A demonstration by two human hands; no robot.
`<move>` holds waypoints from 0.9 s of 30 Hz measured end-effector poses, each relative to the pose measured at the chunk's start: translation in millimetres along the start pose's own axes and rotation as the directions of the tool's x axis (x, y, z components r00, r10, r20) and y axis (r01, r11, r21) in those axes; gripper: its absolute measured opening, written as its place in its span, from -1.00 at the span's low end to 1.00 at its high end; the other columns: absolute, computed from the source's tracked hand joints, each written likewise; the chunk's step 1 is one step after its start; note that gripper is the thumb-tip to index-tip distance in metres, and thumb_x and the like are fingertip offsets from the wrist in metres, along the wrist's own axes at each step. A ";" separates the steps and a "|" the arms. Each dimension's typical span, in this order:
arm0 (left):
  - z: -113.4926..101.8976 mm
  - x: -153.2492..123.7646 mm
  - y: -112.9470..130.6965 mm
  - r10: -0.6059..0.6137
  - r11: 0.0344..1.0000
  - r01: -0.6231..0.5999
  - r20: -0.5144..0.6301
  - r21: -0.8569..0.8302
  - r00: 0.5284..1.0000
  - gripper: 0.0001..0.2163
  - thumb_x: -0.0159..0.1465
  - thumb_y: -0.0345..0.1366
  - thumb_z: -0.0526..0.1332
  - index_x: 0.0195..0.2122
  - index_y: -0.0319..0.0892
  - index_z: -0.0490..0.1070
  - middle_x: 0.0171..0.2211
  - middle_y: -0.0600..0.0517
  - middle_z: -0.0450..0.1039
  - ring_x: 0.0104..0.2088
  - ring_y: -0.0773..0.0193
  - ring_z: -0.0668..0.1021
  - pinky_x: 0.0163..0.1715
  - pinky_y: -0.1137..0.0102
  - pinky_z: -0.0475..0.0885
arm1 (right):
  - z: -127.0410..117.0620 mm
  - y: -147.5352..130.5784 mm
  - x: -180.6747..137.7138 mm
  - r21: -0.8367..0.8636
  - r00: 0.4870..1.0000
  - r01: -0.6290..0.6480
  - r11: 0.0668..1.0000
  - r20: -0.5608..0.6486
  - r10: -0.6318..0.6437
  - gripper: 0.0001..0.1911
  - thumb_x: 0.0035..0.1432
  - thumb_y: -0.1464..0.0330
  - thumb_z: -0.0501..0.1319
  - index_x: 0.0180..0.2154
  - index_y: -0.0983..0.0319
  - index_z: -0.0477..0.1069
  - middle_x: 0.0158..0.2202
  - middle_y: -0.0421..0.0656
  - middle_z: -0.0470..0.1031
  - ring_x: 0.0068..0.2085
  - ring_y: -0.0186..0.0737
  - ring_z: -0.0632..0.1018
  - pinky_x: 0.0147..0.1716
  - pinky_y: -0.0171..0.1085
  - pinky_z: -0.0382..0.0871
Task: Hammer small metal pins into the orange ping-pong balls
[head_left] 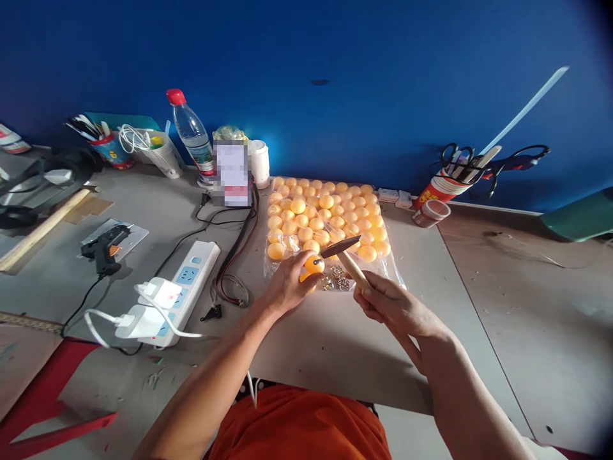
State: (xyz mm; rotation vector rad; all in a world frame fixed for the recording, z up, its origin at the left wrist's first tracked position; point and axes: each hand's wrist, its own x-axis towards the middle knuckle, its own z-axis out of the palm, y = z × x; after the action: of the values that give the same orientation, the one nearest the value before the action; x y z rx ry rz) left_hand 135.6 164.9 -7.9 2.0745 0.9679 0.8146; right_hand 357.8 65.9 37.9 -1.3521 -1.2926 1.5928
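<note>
- The orange ball [312, 269] sits near the middle of the frame, pinched between the thumb and fingers of the left hand [293, 282].
- It looks round and smooth; probably light, slick and easily dented, so best held gently around its sides.
- The small dark piece [317, 261] on it is too blurred to name.
- The right hand [390, 303] wraps a hammer [348, 261] by its pale wooden handle [355, 273]; the dark, tapering head [341, 246] is likely the heavy end.

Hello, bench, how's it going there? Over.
Left hand: gripping orange ball. Right hand: gripping hammer, head near ball. Close by: small metal pieces, bagged balls.
</note>
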 end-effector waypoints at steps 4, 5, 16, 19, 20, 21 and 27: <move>0.7 0.3 -1.3 -0.033 0.999 0.034 0.011 -0.035 0.999 -0.58 0.28 0.01 0.22 0.04 -0.15 0.40 -0.09 -0.07 0.57 -0.09 0.08 0.58 -0.06 0.20 0.49 | 4.9 -3.8 -3.6 -0.060 0.999 -0.003 0.998 -0.033 0.001 -0.68 0.32 0.05 0.09 -0.25 0.18 0.23 -0.46 -0.29 0.21 -0.54 -0.43 0.20 -0.53 -0.31 0.09; 1.1 0.1 -2.1 -0.033 0.999 0.034 0.007 -0.036 0.999 -0.58 0.28 0.01 0.22 0.05 -0.15 0.40 -0.07 -0.08 0.57 -0.08 0.07 0.58 -0.05 0.20 0.49 | 6.1 -3.5 -3.9 -0.090 0.999 -0.008 0.996 -0.048 0.003 -0.68 0.33 0.05 0.09 -0.25 0.18 0.23 -0.46 -0.29 0.20 -0.54 -0.42 0.20 -0.53 -0.31 0.10; 0.5 1.6 -1.6 -0.035 0.997 0.032 -0.043 -0.073 0.998 -0.58 0.29 -0.03 0.21 0.07 -0.18 0.38 0.05 -0.14 0.51 0.03 0.03 0.55 0.00 0.20 0.48 | 9.9 -2.1 -3.8 -0.142 0.993 -0.021 0.990 -0.122 0.004 -0.69 0.32 0.08 0.09 -0.31 0.17 0.24 -0.50 -0.30 0.18 -0.53 -0.40 0.18 -0.54 -0.30 0.09; 0.9 1.2 -2.3 -0.022 0.994 0.015 -0.062 -0.107 0.998 -0.58 0.31 -0.02 0.20 0.08 -0.18 0.36 0.05 -0.15 0.51 0.03 0.05 0.55 0.01 0.22 0.47 | 8.5 -2.0 -3.5 -0.125 0.995 -0.023 0.992 -0.097 0.011 -0.68 0.29 0.07 0.12 -0.32 0.18 0.25 -0.51 -0.30 0.17 -0.54 -0.40 0.18 -0.54 -0.31 0.09; 1.0 1.0 -2.5 -0.034 0.994 0.028 -0.054 -0.106 0.998 -0.58 0.31 -0.03 0.19 0.09 -0.17 0.36 0.05 -0.15 0.51 0.02 0.05 0.55 0.01 0.22 0.47 | 8.1 -2.1 -3.5 -0.100 0.994 -0.016 0.995 -0.110 0.005 -0.67 0.29 0.06 0.13 -0.30 0.19 0.26 -0.51 -0.30 0.17 -0.54 -0.40 0.17 -0.54 -0.31 0.08; 0.9 0.9 -2.8 -0.048 0.994 0.044 -0.040 -0.102 0.998 -0.58 0.31 -0.03 0.19 0.10 -0.16 0.35 0.05 -0.14 0.51 0.02 0.05 0.55 0.02 0.21 0.47 | 7.9 -2.2 -3.4 -0.069 0.992 -0.006 0.998 -0.128 -0.003 -0.66 0.28 0.04 0.13 -0.27 0.19 0.26 -0.51 -0.30 0.17 -0.54 -0.41 0.17 -0.54 -0.31 0.07; 1.3 1.2 -4.0 -0.010 0.993 0.001 -0.076 -0.115 0.997 -0.59 0.31 -0.05 0.20 0.08 -0.18 0.36 0.06 -0.17 0.50 0.07 0.01 0.53 0.10 0.17 0.41 | 9.8 -1.6 -1.5 -0.063 0.995 -0.030 0.998 -0.096 0.024 -0.60 0.25 0.02 0.15 -0.38 0.19 0.18 -0.53 -0.31 0.16 -0.57 -0.43 0.16 -0.56 -0.31 0.03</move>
State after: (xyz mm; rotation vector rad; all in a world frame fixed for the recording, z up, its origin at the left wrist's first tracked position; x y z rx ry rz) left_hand 135.8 167.3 -11.5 1.9541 0.9450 0.9312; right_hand 348.5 62.4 39.7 -1.4727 -1.2826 1.4974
